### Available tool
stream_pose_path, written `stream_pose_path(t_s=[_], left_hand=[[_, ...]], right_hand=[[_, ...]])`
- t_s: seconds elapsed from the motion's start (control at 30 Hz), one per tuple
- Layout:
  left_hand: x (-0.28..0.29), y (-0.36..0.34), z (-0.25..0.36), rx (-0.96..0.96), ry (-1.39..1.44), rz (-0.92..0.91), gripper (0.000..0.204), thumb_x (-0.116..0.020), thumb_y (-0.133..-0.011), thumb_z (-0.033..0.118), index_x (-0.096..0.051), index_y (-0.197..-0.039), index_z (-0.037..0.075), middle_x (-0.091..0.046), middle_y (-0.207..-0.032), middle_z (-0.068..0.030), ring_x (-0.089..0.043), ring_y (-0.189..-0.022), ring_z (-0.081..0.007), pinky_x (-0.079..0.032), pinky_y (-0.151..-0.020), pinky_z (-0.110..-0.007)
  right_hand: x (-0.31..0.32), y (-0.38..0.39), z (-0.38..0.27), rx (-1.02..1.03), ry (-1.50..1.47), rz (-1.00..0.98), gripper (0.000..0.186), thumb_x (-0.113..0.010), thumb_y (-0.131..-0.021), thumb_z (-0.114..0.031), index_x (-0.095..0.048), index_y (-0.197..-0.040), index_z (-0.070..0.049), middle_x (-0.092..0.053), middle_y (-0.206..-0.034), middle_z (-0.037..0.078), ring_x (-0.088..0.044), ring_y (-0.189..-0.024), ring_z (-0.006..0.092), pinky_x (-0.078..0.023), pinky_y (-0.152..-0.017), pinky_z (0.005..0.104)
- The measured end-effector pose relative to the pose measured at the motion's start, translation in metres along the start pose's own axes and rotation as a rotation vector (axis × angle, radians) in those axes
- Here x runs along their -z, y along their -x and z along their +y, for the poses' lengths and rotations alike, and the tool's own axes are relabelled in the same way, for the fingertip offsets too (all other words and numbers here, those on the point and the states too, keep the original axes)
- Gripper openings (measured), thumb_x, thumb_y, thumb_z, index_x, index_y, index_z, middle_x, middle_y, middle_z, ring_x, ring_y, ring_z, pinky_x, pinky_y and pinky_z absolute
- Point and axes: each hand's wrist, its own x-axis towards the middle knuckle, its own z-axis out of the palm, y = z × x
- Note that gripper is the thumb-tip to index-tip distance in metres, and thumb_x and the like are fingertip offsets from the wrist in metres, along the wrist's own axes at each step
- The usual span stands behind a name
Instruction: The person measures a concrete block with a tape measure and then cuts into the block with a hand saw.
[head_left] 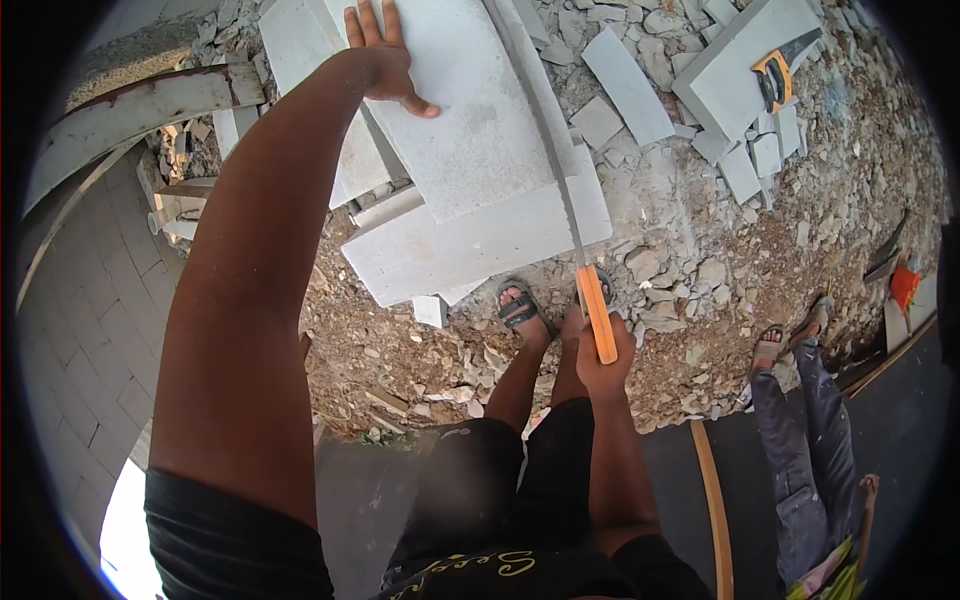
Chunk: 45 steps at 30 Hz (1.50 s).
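My left hand (388,70) lies with spread fingers on top of a light grey block (475,140). In my right hand (612,368) is the orange handle of a hand saw (597,315). Its long blade points away from me along the block's right side; a narrow pale strip of block shows just beyond the blade. Whether the teeth sit inside a cut, I cannot tell. Under the block lies another pale slab (480,255), jutting out toward my sandalled feet (522,308).
A second saw (772,82) with an orange and black handle rests on a block (735,75) at the far right. Broken pieces and rubble (700,270) cover the ground. Another person's legs (800,430) stand at the right, near a wooden strip (712,500).
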Motion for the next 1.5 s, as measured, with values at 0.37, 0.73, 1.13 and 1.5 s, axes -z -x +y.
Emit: stream_pose_path(t_s=[0.37, 0.73, 1.13, 1.5], left_hand=[[0.017, 0.012, -0.003, 0.025, 0.083, -0.014, 0.17, -0.088, -0.051, 0.072, 0.023, -0.145, -0.017, 0.025, -0.149, -0.0481, 0.026, -0.14, -0.0615, 0.001, -0.12, -0.059], [0.017, 0.017, -0.006, 0.067, 0.351, -0.107, 0.166, -0.089, -0.053, 0.069, 0.026, -0.153, 0.003, 0.035, -0.156, -0.0274, 0.031, -0.146, -0.0441, -0.03, -0.104, -0.079], [0.04, 0.022, -0.007, 0.004, 0.35, -0.214, 0.159, -0.084, -0.059, 0.072, 0.025, -0.154, 0.006, 0.034, -0.157, -0.0267, 0.03, -0.146, -0.0444, -0.024, -0.105, -0.08], [0.037, 0.022, -0.029, -0.017, 0.342, -0.204, 0.162, -0.085, -0.057, 0.073, 0.024, -0.154, 0.002, 0.03, -0.159, -0.0287, 0.025, -0.149, -0.045, -0.028, -0.104, -0.078]], right_hand=[[0.008, -0.004, -0.035, -0.059, 0.006, -0.054, 0.007, -0.062, -0.089, -0.004, -0.058, -0.088, 0.001, -0.059, -0.065, 0.012, -0.064, -0.062, 0.0138, -0.049, -0.057, 0.0303], [-0.047, -0.182, -0.199, -0.17, 0.236, -0.202, 0.013, -0.062, -0.089, -0.01, -0.057, -0.088, 0.002, -0.063, -0.073, 0.026, -0.064, -0.069, 0.0456, -0.052, -0.064, 0.0468], [-0.066, -0.258, -0.236, -0.2, 0.308, -0.241, 0.018, -0.063, -0.09, -0.012, -0.055, -0.083, 0.003, -0.061, -0.067, 0.024, -0.064, -0.066, 0.0445, -0.048, -0.058, 0.0462], [-0.051, -0.215, -0.294, -0.085, 0.466, -0.301, 0.031, -0.054, -0.103, -0.015, -0.034, -0.118, 0.002, -0.063, -0.086, 0.03, -0.068, -0.072, 0.0428, -0.052, -0.06, 0.0458]])
